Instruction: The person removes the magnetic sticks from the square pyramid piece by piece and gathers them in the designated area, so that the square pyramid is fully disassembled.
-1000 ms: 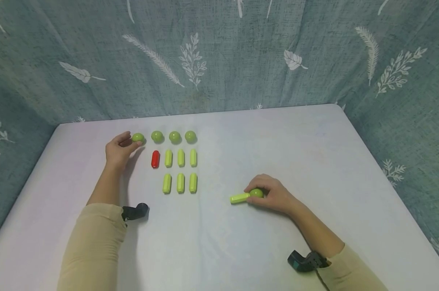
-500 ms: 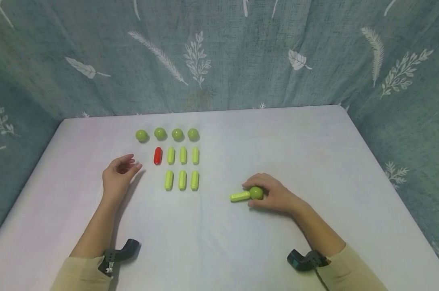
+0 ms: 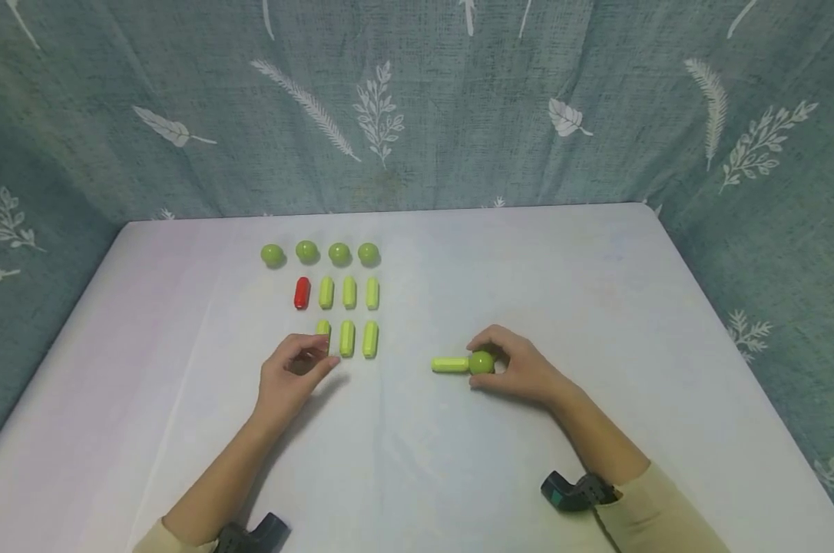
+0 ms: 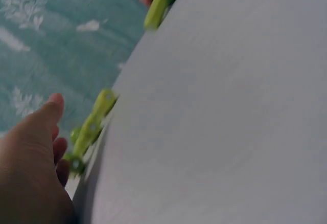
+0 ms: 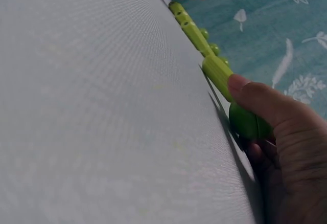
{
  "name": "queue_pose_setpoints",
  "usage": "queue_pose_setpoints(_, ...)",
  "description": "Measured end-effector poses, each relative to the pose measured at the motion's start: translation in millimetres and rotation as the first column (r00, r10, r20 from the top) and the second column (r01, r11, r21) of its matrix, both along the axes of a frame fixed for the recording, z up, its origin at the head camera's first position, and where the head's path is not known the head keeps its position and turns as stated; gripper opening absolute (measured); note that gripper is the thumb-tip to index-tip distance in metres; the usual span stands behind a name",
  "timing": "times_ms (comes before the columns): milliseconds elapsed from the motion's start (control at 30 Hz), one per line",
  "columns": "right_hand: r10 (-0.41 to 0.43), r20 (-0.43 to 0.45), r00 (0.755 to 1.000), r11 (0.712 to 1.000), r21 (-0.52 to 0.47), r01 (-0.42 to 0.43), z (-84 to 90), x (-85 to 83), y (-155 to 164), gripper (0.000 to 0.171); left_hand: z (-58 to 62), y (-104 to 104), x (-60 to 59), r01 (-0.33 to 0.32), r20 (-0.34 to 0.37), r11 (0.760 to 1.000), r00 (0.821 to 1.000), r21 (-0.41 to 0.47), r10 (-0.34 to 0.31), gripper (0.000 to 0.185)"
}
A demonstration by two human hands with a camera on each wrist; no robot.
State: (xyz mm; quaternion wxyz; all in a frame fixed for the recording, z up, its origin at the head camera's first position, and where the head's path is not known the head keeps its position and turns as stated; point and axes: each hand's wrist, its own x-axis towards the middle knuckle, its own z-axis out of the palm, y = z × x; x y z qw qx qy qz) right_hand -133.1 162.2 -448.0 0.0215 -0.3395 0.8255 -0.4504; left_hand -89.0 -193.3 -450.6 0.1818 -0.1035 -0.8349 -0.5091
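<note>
My right hand (image 3: 517, 369) curls its thumb and fingers round a green ball (image 3: 481, 362) on the table. A yellow-green ribbed stick (image 3: 450, 365) joins the ball end to end and points left; in the right wrist view my thumb lies over the place where they meet. My left hand (image 3: 296, 376) is by the near row of sticks, its bent fingers apart and nothing seen between them. Its fingertips partly hide the leftmost near stick (image 3: 323, 329); whether they touch it I cannot tell. Beside it lie two more yellow-green sticks (image 3: 348, 339).
Behind the near row lies another row, a red stick (image 3: 302, 293) at its left and three yellow-green sticks (image 3: 349, 293). Several green balls (image 3: 339, 254) line the back. A leaf-patterned curtain (image 3: 458, 138) rises behind the white table (image 3: 527, 269).
My left hand has let go of the leftmost back ball and come nearer and right to the near sticks. The stick by my right hand has turned level with the table's front.
</note>
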Motion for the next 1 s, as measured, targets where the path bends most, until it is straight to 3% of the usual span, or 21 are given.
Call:
queue_pose_setpoints(100,0.017,-0.033,0.999,1.000,-0.020,-0.018,-1.0,-1.1,-0.2,0.043,-0.7,14.2,9.2,0.078,-0.134,0.997,0.988,0.006,-0.076,0.038)
queue_pose_setpoints(167,0.031,-0.051,0.998,0.999,-0.034,-0.033,-1.0,-1.3,-0.3,0.043,-0.9,25.4,12.8,0.134,-0.181,0.991,0.975,0.016,-0.129,0.040)
queue_pose_setpoints(300,0.052,-0.077,0.996,0.997,-0.057,-0.056,-1.7,-0.6,-1.0,0.043,-3.3,51.2,12.1,0.261,-0.200,0.965,0.947,0.014,-0.253,0.044)
queue_pose_setpoints(400,0.072,-0.100,0.992,0.995,-0.065,-0.079,-2.8,0.9,-3.1,0.042,-5.2,70.3,7.5,0.355,-0.211,0.935,0.912,-0.022,-0.351,0.047)
queue_pose_setpoints(500,0.095,-0.139,0.986,0.991,-0.078,-0.106,-2.8,3.0,-7.6,0.043,-4.8,86.3,2.7,0.405,-0.212,0.910,0.885,-0.086,-0.414,0.048)
queue_pose_setpoints(567,0.101,-0.173,0.980,0.988,-0.094,-0.119,-1.3,5.0,-11.5,0.044,-4.0,95.7,-0.6,0.417,-0.177,0.900,0.883,-0.129,-0.434,0.048)
queue_pose_setpoints(800,0.148,-0.269,0.952,0.967,-0.165,-0.197,25.3,16.6,-25.7,0.045,-0.9,115.4,-7.8,0.421,0.025,0.870,0.903,-0.255,-0.430,0.046)
queue_pose_setpoints(900,0.154,-0.271,0.950,0.965,-0.165,-0.203,28.8,17.2,-26.4,0.043,-0.2,118.5,-8.8,0.423,0.031,0.862,0.901,-0.281,-0.432,0.035)
queue_pose_setpoints(1000,0.148,-0.263,0.953,0.966,-0.169,-0.196,19.8,13.8,-24.9,0.040,-0.5,119.3,-9.2,0.415,-0.008,0.856,0.899,-0.307,-0.438,0.027)
